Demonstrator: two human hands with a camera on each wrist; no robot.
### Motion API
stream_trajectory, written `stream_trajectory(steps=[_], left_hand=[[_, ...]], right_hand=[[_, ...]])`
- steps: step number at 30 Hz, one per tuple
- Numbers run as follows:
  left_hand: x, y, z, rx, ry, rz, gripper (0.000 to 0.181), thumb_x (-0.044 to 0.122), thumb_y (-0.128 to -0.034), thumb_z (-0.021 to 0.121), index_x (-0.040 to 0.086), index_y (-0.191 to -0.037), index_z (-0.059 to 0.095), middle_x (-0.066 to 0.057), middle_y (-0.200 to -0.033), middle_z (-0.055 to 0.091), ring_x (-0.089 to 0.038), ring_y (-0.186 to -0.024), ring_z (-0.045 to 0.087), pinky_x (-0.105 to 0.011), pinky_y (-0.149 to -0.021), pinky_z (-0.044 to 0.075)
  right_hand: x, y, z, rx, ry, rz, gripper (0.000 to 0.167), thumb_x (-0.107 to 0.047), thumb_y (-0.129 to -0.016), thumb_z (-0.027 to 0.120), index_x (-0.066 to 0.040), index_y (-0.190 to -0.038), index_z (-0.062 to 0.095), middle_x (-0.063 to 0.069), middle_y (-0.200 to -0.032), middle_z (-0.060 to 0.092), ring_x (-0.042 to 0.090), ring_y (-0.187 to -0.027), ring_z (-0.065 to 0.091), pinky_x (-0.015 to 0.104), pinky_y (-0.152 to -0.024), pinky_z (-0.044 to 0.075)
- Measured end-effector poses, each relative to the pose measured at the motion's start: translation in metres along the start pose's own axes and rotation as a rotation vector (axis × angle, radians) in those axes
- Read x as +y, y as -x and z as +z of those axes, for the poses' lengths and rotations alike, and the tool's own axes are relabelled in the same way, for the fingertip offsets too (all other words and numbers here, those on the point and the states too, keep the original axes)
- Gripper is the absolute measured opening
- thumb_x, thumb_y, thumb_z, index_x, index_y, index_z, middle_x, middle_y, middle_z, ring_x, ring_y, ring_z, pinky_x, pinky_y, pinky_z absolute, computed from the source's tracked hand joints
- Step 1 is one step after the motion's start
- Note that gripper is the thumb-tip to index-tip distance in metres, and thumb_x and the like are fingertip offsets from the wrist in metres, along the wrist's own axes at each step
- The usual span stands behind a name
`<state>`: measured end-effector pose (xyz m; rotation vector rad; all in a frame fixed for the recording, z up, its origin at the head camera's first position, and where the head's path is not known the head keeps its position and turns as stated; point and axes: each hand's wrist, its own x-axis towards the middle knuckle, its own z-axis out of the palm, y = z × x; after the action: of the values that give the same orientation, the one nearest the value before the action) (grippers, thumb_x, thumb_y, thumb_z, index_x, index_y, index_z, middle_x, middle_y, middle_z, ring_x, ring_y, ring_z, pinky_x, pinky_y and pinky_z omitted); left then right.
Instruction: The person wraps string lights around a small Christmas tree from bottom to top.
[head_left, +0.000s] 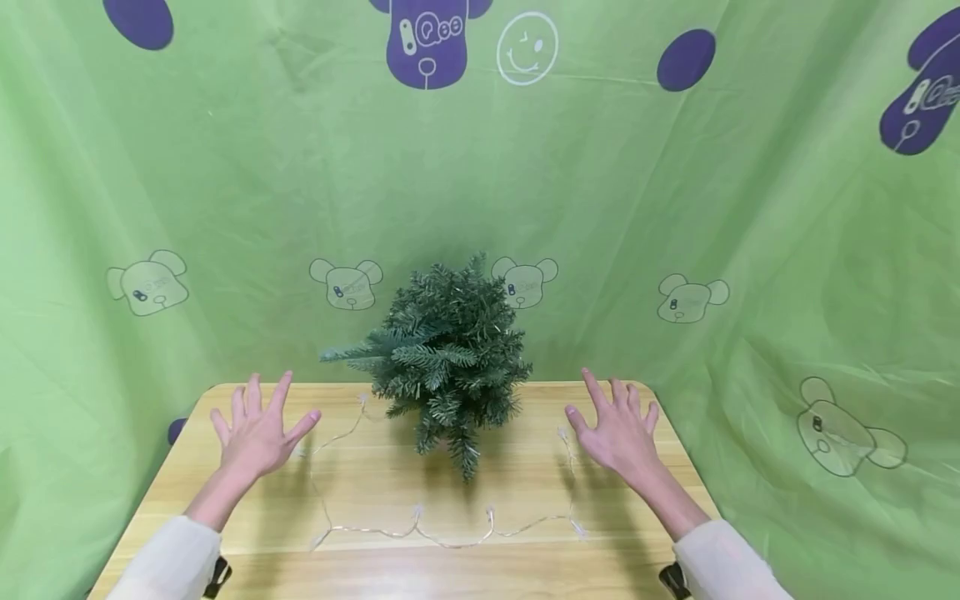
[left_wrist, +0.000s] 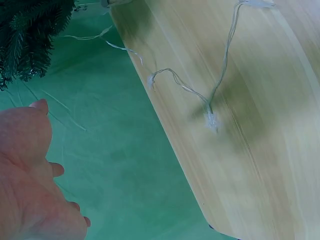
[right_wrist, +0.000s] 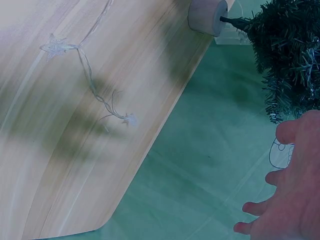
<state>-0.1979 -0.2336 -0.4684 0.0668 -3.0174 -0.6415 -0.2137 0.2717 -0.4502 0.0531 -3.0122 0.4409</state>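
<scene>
A small artificial Christmas tree (head_left: 453, 358) stands toward the back of the wooden table. Around its front and sides lies a string of clear star lights (head_left: 453, 546), and one star (left_wrist: 212, 121) shows close up in the left wrist view. To the tree's left my left hand (head_left: 258, 437) hovers above the table with fingers spread, holding nothing. My right hand (head_left: 621, 435) is held likewise on the other side, fingers apart and touching nothing. The right wrist view shows the tree's pale round base (right_wrist: 202, 16) near the table edge.
The light wooden table (head_left: 360, 575) has rounded back corners. Green cloth (head_left: 247, 167) with bear prints hangs behind it and along both sides. In the right wrist view, a clear plastic piece (right_wrist: 232, 36) sits beside the tree's base.
</scene>
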Motion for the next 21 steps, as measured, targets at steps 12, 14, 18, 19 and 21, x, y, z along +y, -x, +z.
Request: stream_trajectory(steps=[12,14,18,19,21], left_hand=[[0.0044,0.0016,0.0021,-0.018,0.010,-0.003,0.090,0.063,-0.0981,0.051,0.015,-0.163,0.011,-0.036,-0.162,-0.011,-0.062,-0.147,-0.008,-0.082,-0.106,-0.017],[0.0055,0.0018,0.0025,-0.020,0.016,-0.004,0.090,0.062,-0.0981,0.051,0.015,-0.163,0.011,-0.036,-0.162,-0.013,-0.062,-0.146,-0.009,-0.082,-0.106,-0.018],[0.0067,0.0018,0.0038,-0.026,0.028,-0.006,0.090,0.062,-0.0981,0.051,0.015,-0.163,0.010,-0.034,-0.162,-0.016,-0.062,-0.147,-0.012,-0.081,-0.105,-0.020],[0.0069,0.0017,0.0042,-0.027,0.028,-0.006,0.090,0.062,-0.0981,0.051,0.016,-0.163,0.010,-0.034,-0.162,-0.017,-0.061,-0.147,-0.012,-0.080,-0.105,-0.020],[0.0076,0.0016,0.0049,-0.029,0.030,-0.005,0.090,0.062,-0.0981,0.051,0.016,-0.163,0.010,-0.034,-0.162,-0.017,-0.061,-0.147,-0.012,-0.080,-0.106,-0.020]], right_hand=[[-0.0005,0.0002,0.0044,0.010,0.006,-0.008,0.074,-0.059,-0.103,0.038,-0.022,-0.163,0.017,0.037,-0.161,0.015,0.063,-0.147,0.007,0.084,-0.108,-0.009],[-0.0008,0.0002,0.0046,0.012,0.012,-0.008,0.073,-0.059,-0.103,0.038,-0.022,-0.163,0.017,0.037,-0.161,0.015,0.063,-0.147,0.008,0.084,-0.109,-0.007],[-0.0017,0.0005,0.0055,0.013,0.016,-0.008,0.074,-0.060,-0.103,0.038,-0.021,-0.163,0.018,0.036,-0.162,0.015,0.063,-0.147,0.009,0.084,-0.109,-0.006],[-0.0017,0.0005,0.0060,0.014,0.012,-0.008,0.074,-0.059,-0.103,0.039,-0.021,-0.163,0.019,0.036,-0.162,0.015,0.063,-0.147,0.008,0.084,-0.109,-0.006],[-0.0022,0.0008,0.0069,0.016,0.006,-0.010,0.074,-0.058,-0.103,0.041,-0.021,-0.163,0.020,0.036,-0.161,0.015,0.063,-0.147,0.009,0.084,-0.109,-0.006]])
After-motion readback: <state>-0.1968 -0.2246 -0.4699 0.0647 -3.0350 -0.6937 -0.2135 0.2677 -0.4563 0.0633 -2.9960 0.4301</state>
